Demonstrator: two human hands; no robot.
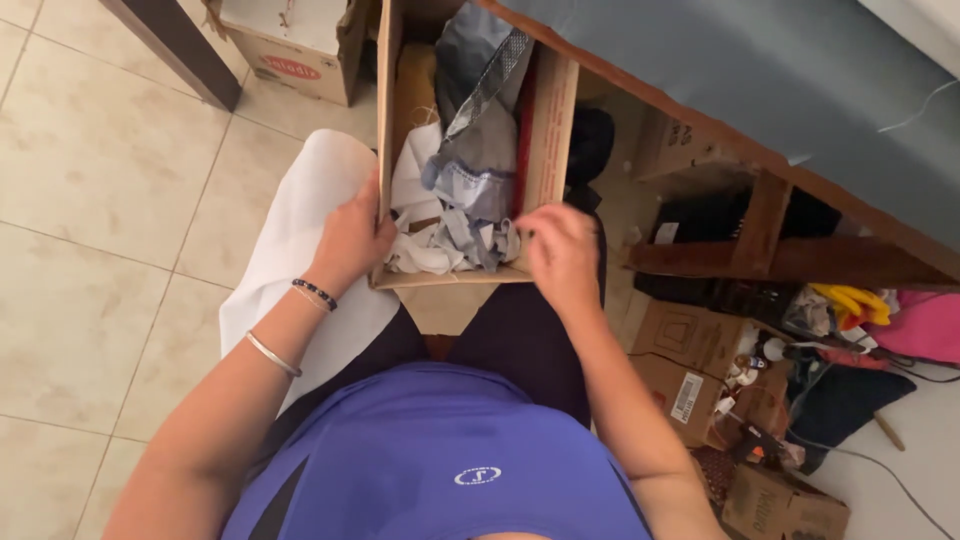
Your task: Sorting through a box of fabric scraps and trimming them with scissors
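An open cardboard box [548, 120] rests on my knees, filled with grey, white and pale blue fabric scraps [460, 190]. My left hand [352, 238] grips the box's near left corner, thumb over the rim. My right hand [560, 252] sits at the near right corner with fingers curled at the scraps by the rim; it is blurred, and whether it pinches a scrap is unclear. A white cloth [300, 240] lies over my left thigh beneath the left arm.
A table with a grey top [720, 70] and wooden frame runs along the right. Under it lie cardboard boxes [690, 360], dark bags, yellow and pink items [880, 310] and cables. Another carton [290, 45] and a dark table leg [180, 45] stand on the tiled floor.
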